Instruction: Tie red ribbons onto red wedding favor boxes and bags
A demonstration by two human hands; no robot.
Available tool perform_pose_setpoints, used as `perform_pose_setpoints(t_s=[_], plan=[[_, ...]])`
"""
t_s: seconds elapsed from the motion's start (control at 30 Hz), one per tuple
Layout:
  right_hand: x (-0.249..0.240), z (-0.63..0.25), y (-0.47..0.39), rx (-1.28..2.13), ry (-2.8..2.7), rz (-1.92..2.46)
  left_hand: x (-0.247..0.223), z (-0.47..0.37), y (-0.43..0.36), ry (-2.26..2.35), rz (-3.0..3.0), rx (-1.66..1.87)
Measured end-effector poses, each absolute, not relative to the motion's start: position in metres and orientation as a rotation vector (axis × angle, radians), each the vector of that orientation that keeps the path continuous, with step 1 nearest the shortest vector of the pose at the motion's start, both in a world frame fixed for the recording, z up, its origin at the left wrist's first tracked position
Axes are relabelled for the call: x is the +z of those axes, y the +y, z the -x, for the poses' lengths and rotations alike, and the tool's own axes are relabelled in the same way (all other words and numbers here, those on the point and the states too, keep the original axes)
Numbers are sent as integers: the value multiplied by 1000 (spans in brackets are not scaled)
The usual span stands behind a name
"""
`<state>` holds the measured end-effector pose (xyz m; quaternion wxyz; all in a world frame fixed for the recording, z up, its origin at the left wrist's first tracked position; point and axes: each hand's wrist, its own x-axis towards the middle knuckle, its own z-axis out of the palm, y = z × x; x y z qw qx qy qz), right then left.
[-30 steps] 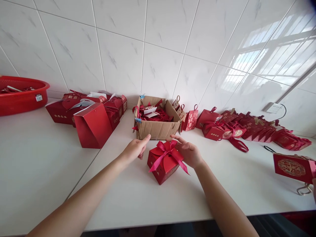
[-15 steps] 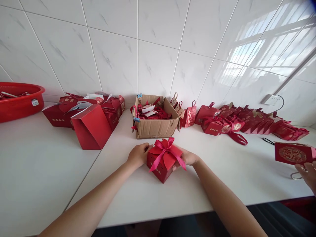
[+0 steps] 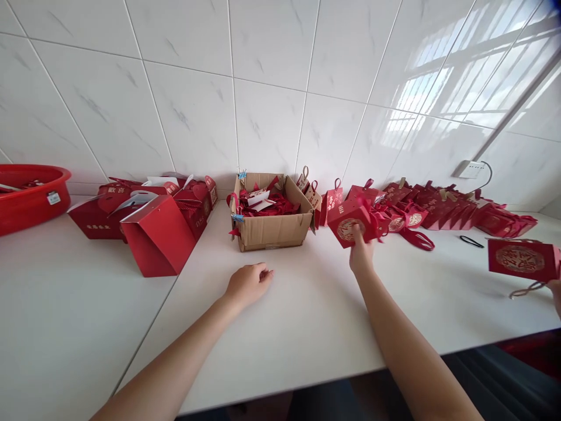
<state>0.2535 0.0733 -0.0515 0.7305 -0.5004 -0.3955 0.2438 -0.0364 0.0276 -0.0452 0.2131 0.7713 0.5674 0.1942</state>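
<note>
My right hand (image 3: pixel 362 255) grips a red gift box (image 3: pixel 349 221) by its side, fingers partly hidden behind it. The box is tilted, with a round gold emblem facing me and pink-red ribbon at its right end, in front of the row of red boxes. My left hand (image 3: pixel 249 283) rests on the white table (image 3: pixel 284 327) with its fingers curled in and nothing visible in them. Beyond it stands a brown cardboard carton (image 3: pixel 275 232) full of dark red ribbons and paper tags, with blue clips at its left corners.
Large red boxes (image 3: pixel 160 237) stand at the left, beside a red plastic basin (image 3: pixel 33 202). Several small ribboned boxes (image 3: pixel 433 206) line the wall at the right. A co-worker's hand (image 3: pixel 556 292) holds another red box (image 3: pixel 521 260); a black cord loop (image 3: pixel 471 241) lies near it.
The ribboned box went from the table in front of me to the right and away, tilting in my right hand. My left hand, beside the box before, stays on the table.
</note>
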Motion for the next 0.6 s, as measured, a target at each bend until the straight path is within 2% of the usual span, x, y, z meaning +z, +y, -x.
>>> perform_pose_setpoints(t_s=[0.13,0.3,0.47,0.57,0.6], plan=[[-68,-261,79,403,-708,1377,-49,36,28,1568,-2185,568],[-86,-260,85,541,-790,1584,-46,36,29,1573,-2291,756],[-86,-251,82,565,-963,1655,-5,73,37,1810,-2288,1373],[-85,-248,82,544,-1021,1686,18,111,38,2043,-2079,2071],[-85,-248,83,539,-1032,1695,21,122,38,2125,-1979,2178]])
